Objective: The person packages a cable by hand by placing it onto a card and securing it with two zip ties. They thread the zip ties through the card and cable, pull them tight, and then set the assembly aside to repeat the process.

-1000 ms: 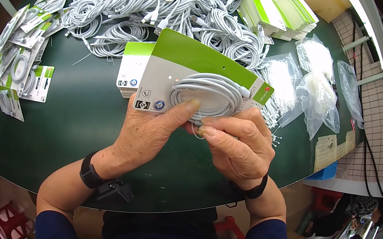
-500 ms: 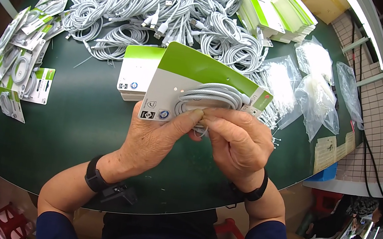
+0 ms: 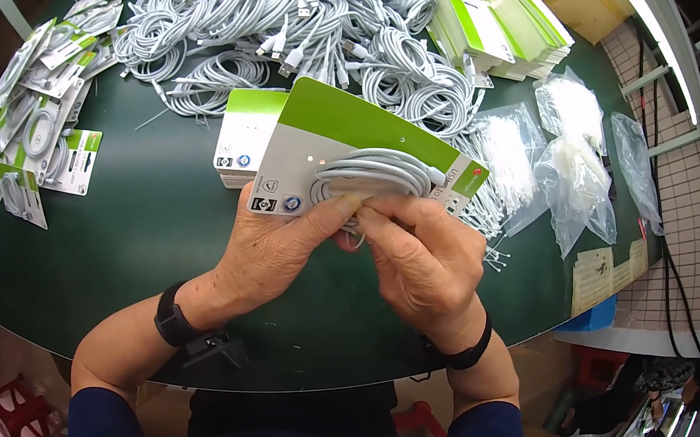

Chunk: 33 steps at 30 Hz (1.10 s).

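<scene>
Green-and-white backing card (image 3: pixel 328 124), frame centre: long axis slopes down rightward. Coiled cable (image 3: pixel 381 168) on face; plug (image 3: pixel 437 177) points right. Left hand (image 3: pixel 268 242) pinches both. Right hand (image 3: pixel 430 263): fingertips pressed together, hiding lower coil; pinched contents indistinct.

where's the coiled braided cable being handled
In the head view, the coiled braided cable is near centre, against the packaging card, with left hand and right hand at its lower edge.

The right hand (image 3: pixel 426 258) has moved its fingertips from the lower edge of the coiled cable (image 3: pixel 381 167) up over its front, close beside the thumb of the left hand (image 3: pixel 271 241).
</scene>
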Each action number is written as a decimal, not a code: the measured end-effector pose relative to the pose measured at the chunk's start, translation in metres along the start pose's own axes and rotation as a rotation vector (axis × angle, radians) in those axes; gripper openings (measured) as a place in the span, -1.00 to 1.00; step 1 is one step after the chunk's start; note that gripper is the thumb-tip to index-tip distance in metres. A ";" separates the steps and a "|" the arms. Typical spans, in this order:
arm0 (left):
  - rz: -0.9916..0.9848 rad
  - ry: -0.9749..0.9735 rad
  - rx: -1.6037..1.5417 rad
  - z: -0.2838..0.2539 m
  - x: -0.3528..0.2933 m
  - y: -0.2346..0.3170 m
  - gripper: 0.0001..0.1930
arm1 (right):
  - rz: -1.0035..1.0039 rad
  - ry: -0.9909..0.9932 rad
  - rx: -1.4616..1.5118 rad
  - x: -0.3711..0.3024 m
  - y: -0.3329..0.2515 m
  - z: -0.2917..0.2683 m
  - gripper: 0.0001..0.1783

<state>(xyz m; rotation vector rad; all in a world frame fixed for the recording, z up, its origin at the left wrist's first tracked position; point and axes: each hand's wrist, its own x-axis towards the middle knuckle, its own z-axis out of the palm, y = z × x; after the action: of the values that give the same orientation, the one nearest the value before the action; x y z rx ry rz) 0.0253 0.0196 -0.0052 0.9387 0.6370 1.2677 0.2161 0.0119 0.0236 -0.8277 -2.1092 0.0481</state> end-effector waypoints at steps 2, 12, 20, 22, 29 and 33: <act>0.009 0.006 -0.009 0.001 0.000 -0.001 -0.74 | 0.030 -0.006 -0.047 0.003 -0.002 0.000 -0.71; -0.007 0.012 0.014 -0.008 0.006 0.002 -0.65 | -0.100 0.237 0.082 0.007 0.017 -0.013 -0.74; -0.023 -0.117 -0.040 0.000 0.000 0.016 -0.54 | 0.801 0.506 0.937 -0.006 0.074 -0.037 -0.88; -0.048 -0.150 -0.040 0.002 -0.003 0.016 -0.54 | 0.990 0.149 1.137 -0.008 0.075 -0.025 -0.66; -0.035 -0.266 0.001 0.001 -0.009 0.011 -0.54 | 0.859 -0.047 1.586 -0.065 0.060 0.002 -0.43; -0.050 -0.276 0.012 -0.002 -0.014 0.009 -0.54 | 0.925 -0.173 1.565 -0.060 0.059 0.003 -0.28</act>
<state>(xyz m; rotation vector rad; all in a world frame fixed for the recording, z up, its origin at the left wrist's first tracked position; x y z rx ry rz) 0.0162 0.0069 0.0001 1.0777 0.4488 1.0669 0.2711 0.0242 -0.0393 -0.6319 -1.0090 1.9572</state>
